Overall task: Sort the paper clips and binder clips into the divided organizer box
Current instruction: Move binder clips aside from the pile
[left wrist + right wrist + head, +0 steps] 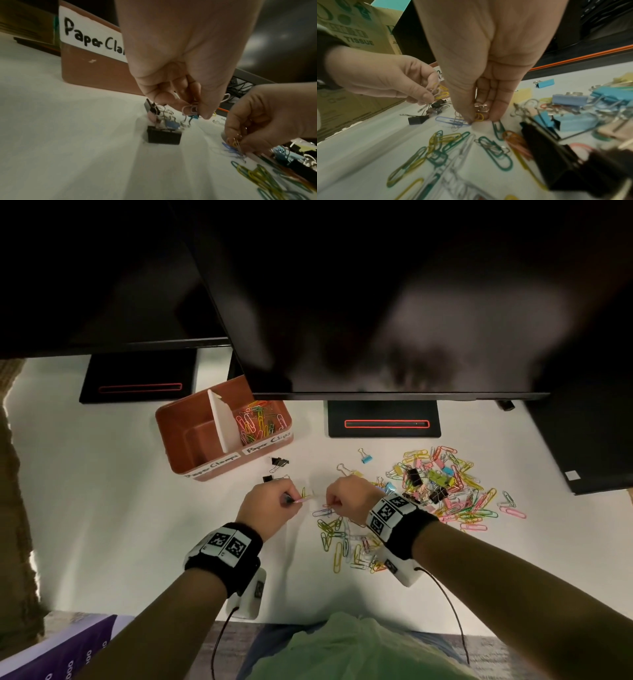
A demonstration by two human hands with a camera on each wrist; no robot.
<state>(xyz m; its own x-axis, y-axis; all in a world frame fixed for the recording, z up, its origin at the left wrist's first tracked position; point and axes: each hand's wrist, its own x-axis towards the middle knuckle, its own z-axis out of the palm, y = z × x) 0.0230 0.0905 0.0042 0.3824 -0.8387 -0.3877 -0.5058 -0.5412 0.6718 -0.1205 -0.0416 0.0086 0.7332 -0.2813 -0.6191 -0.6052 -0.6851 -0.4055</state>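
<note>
The brown organizer box (178, 419) has a white divider; its right compartment holds several colored paper clips (257, 419), and the left one looks bare. My left hand (291, 500) hovers just in front of the box and pinches a small bunch of pink and yellow paper clips (189, 109). My right hand (330, 505), beside it, pinches an orange paper clip (479, 117) down on the table. A mixed pile of paper clips and binder clips (445, 491) lies to the right. Black binder clips (279, 462) sit near the box.
Loose paper clips (342, 539) lie under my right wrist. Two monitor stands (383, 419) (137, 381) stand behind, with dark screens overhanging the box's back. A cardboard tissue carton (351, 33) is at the left. The table's front edge runs near my body.
</note>
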